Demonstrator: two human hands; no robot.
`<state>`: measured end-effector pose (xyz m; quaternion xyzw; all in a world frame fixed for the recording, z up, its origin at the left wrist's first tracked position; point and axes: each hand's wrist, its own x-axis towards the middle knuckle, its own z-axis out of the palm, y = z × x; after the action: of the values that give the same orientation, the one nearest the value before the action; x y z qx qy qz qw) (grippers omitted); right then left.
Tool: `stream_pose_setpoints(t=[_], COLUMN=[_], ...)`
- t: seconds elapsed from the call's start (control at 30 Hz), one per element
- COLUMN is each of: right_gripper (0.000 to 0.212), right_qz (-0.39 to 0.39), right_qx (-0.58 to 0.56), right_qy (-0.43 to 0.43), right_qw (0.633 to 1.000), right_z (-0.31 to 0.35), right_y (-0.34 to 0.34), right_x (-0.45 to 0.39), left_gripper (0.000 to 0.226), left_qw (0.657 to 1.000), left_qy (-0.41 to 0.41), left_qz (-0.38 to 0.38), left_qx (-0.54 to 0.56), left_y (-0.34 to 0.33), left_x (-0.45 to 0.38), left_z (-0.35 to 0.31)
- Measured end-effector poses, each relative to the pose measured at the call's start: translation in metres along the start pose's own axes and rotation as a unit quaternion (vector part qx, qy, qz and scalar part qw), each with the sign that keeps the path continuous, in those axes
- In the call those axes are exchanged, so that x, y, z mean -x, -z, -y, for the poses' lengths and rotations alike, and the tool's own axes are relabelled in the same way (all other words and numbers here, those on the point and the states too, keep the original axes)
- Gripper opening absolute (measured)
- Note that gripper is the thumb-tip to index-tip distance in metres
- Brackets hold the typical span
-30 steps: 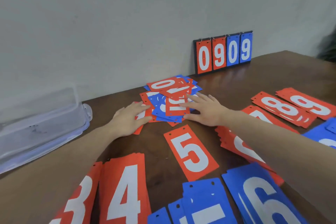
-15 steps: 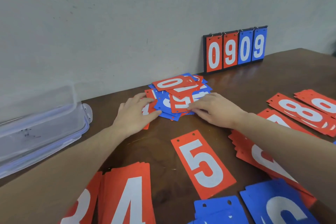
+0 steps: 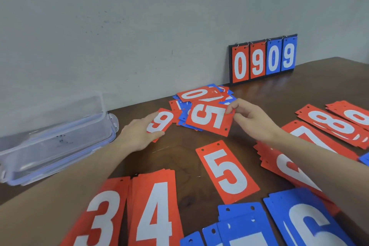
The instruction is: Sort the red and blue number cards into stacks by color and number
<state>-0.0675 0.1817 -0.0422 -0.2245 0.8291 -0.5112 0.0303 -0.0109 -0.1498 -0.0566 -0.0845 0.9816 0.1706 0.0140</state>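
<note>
At centre frame the right hand (image 3: 252,119) pinches the corner of a flat red plastic card printed with a white 5 (image 3: 209,119), lifted off the mixed heap of unsorted red and blue cards (image 3: 201,96) by the wall — likely so it can go to the single red 5 card (image 3: 226,171) lying alone just below it, which looks like the start of that stack. Left of centre, the left hand (image 3: 139,136) grips a small red card marked 9 (image 3: 160,123) between thumb and fingers, low over the dark wooden table (image 3: 179,158); the two hands are apart, each with its own card.

Sorted piles fan out along the lower and right edges: a red 3 stack (image 3: 95,217), a red 4 stack (image 3: 155,209), a blue 6 stack (image 3: 311,223), red 8 stacks (image 3: 335,124) — grouping by digit keeps each within reach. The top card of the heap reads 0. At upper right a flip scoreboard (image 3: 262,59) leans on the wall, reading 0 9 0 9. A clear plastic lidded box (image 3: 54,136) sits at left.
</note>
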Motion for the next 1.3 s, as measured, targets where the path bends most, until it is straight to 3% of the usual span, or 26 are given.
stream_pose_setpoints(t=[0.23,0.43,0.6,0.67,0.77,0.87,0.97,1.07,1.2,1.3], right_gripper=[0.001,0.034,0.01,0.011,0.016,0.017,0.016,0.033,0.037,0.023], right_qz=[-0.029,-0.07,-0.08,-0.078,-0.088,-0.093,-0.085,-0.055,-0.069,-0.079], right_qx=[-0.046,-0.138,-0.178,-0.208,-0.138,-0.075,-0.083,-0.111,-0.151,-0.209], right_qy=[-0.032,-0.116,-0.137,-0.14,-0.154,-0.16,-0.176,-0.199,-0.215,-0.22], right_qw=[0.998,0.981,0.971,0.965,0.974,0.98,0.977,0.972,0.963,0.95], right_z=[0.023,0.036,0.047,0.052,0.055,0.056,0.054,0.05,0.048,0.05], right_y=[-0.013,-0.017,-0.004,0.004,0.014,0.019,0.021,0.018,0.011,0.007], right_x=[0.023,0.043,0.065,0.073,0.083,0.092,0.1,0.105,0.103,0.099], left_gripper=[0.066,0.062,0.068,0.072,0.074,0.063,0.057,0.058,0.079,0.089], left_qw=[0.997,0.982,0.956,0.943,0.922,0.901,0.871,0.845,0.814,0.798], left_qy=[-0.015,-0.025,-0.042,-0.027,-0.012,0.001,0.016,0.015,0.01,0.015], left_qz=[-0.034,-0.128,-0.168,-0.172,-0.171,-0.156,-0.145,-0.128,-0.098,-0.103], left_qx=[0.071,0.136,0.239,0.285,0.346,0.405,0.469,0.519,0.573,0.594], left_y=[0.001,0.014,0.023,0.026,0.029,0.027,0.024,0.021,0.019,0.017], left_x=[0.023,0.051,0.074,0.083,0.089,0.096,0.105,0.113,0.12,0.121], left_z=[0.006,0.002,-0.01,-0.014,-0.015,-0.018,-0.021,-0.021,-0.019,-0.02])
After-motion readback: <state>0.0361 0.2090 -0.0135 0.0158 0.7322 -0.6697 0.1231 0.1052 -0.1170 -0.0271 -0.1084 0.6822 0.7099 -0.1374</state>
